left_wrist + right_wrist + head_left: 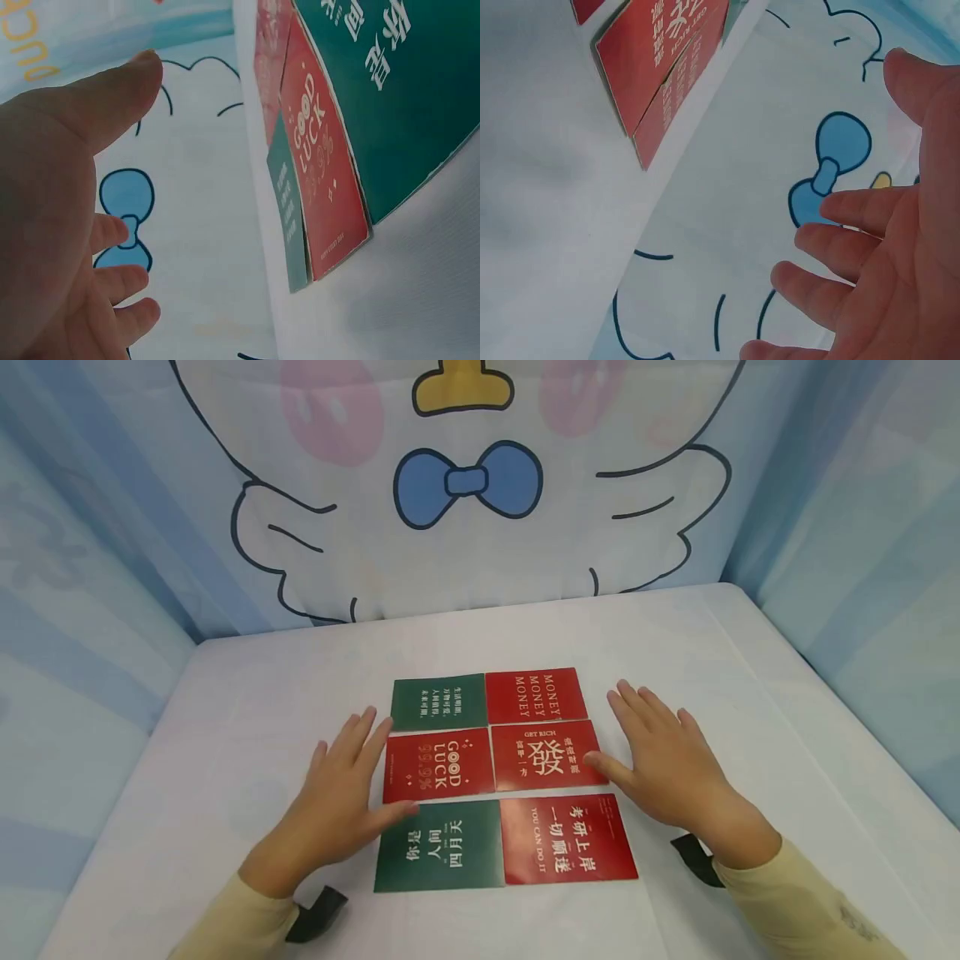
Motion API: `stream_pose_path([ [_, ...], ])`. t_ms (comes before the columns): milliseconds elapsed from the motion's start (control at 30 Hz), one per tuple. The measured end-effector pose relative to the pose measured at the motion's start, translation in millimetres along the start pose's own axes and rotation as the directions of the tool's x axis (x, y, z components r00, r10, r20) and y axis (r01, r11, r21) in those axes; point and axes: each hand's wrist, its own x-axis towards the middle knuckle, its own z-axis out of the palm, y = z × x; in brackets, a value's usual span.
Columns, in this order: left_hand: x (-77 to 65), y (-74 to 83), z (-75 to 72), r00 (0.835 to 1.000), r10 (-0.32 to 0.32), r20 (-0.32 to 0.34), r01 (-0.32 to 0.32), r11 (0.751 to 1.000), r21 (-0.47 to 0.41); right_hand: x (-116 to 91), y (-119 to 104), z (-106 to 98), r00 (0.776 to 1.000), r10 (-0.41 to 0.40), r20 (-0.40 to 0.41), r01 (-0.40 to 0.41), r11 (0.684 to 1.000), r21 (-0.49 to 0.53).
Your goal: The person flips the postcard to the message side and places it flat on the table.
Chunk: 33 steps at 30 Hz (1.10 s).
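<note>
Sleeves (pixel 232 922), two: pale yellow, one on each arm.
Straps (pixel 318 914), two: dark, one at each wrist.
Left hand (pixel 332 808): just left of the GOOD LUCK card (pixel 438 766); fingers straight, somewhat spread, nothing held; thumb raised above that card's near edge.
Right hand (pixel 671 767): well right of the GOOD LUCK card; fingers straight, spread, nothing held; thumb raised, overlapping the GET RICH card (pixel 543 756) in the head view.
Near green card (pixel 440 846): just on the near side of the GOOD LUCK card.
YOU CAN DO IT card (pixel 568 839), red: nearer than the GOOD LUCK card and to its right.
GOOD LUCK card: red, flat on the table (pixel 262 710).
GET RICH card: red, just right of the GOOD LUCK card.
Far green card (pixel 438 702): just beyond the GOOD LUCK card.
MONEY card (pixel 536 696), red: beyond the GOOD LUCK card, to its right.
Backdrop (pixel 468 568): well beyond the GOOD LUCK card; blue bow printed on it.
</note>
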Motion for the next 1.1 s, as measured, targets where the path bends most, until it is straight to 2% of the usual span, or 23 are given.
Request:
stream_pose_path([
  [167,-11.3,5.3,4.1,0.999,0.047,0.020,-0.047,0.999,-0.028,-7,-9,6,0.999,-0.048,0.015,0.048,0.999,0.015],
  [267,-17.4,11.9,9.5,0.994,0.107,0.034,-0.105,0.993,-0.059,-14,-12,10,0.997,-0.074,0.032,0.072,0.996,0.046],
  [433,-19.7,30.9,22.7,0.973,0.224,0.056,-0.218,0.971,-0.100,-29,-10,17,0.992,-0.109,0.070,0.102,0.991,0.088],
  [533,-16.4,44.0,30.3,0.960,0.270,0.072,-0.262,0.960,-0.099,-36,-7,21,0.988,-0.129,0.084,0.120,0.988,0.098],
  [667,-7.9,60.3,41.4,0.946,0.301,0.118,-0.295,0.953,-0.068,-43,-2,25,0.984,-0.128,0.122,0.117,0.989,0.095],
  [800,1.2,72.9,54.9,0.934,0.314,0.172,-0.311,0.949,-0.044,-48,3,29,0.973,-0.109,0.203,0.091,0.991,0.097],
  [933,7.5,81.4,66.8,0.923,0.311,0.227,-0.310,0.950,-0.040,-50,6,32,0.958,-0.093,0.273,0.065,0.992,0.109],
  [1100,11.0,88.0,73.5,0.911,0.313,0.268,-0.316,0.948,-0.035,-52,8,35,0.945,-0.072,0.319,0.036,0.992,0.117],
])
